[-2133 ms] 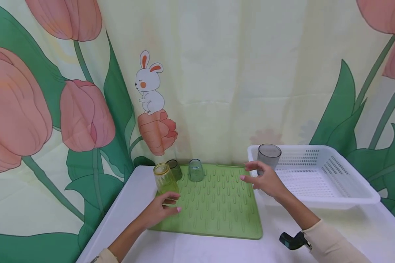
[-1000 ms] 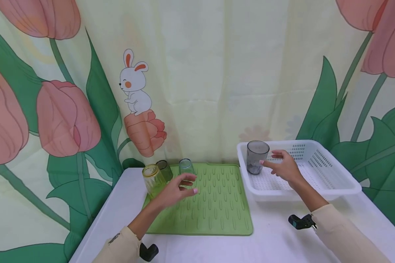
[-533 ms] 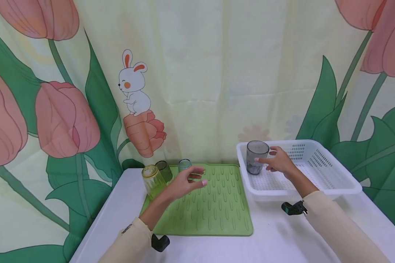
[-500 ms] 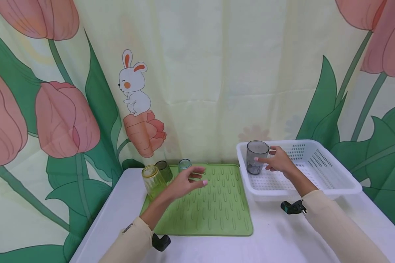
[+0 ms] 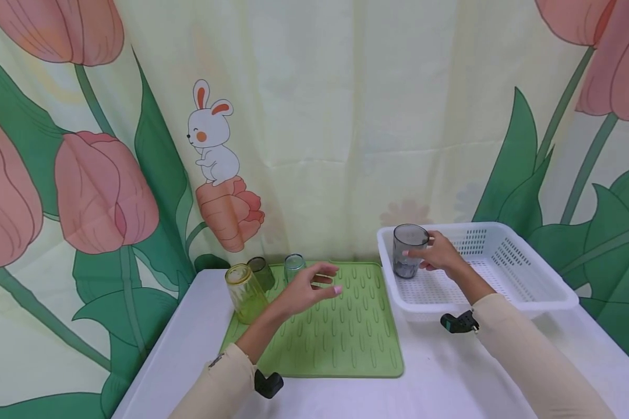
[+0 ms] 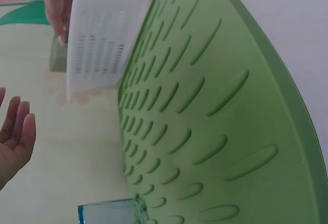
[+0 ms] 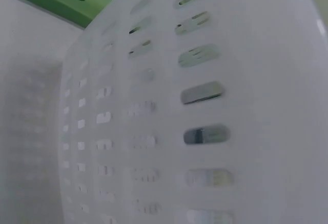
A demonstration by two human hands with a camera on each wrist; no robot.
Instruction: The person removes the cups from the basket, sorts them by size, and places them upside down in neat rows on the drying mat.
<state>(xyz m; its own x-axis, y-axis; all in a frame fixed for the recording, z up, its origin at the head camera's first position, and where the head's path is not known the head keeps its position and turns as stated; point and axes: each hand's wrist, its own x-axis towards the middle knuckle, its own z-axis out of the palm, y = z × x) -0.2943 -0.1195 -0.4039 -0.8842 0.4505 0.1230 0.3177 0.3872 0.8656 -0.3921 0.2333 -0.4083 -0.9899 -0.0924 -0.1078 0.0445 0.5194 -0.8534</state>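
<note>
My right hand (image 5: 441, 255) grips a smoky grey drinking glass (image 5: 402, 256) that stands upright inside the white basket (image 5: 482, 306), at its left end. The thumb lies across the glass's near side and the fingers reach its right side. Over the green ribbed mat (image 5: 356, 343) hovers my left hand (image 5: 303, 292), fingers relaxed and holding nothing. A bluish glass (image 5: 294, 266) stands just behind that hand, partly covered by it. At the mat's left edge are a yellow glass (image 5: 246, 297), apparently upside down, and a dark glass (image 5: 262, 273). The right wrist view shows mostly basket wall (image 7: 266, 106).
The mat and basket lie side by side on a white-covered table (image 5: 424, 372), the basket to the right. Behind them hangs a curtain (image 5: 314, 145) printed with tulips and a rabbit. Small black cameras (image 5: 269, 384) sit at both wrists.
My right hand has come from the mat side over to the basket and closed around the grey glass. My left hand has moved right over the mat, away from the yellow glass.
</note>
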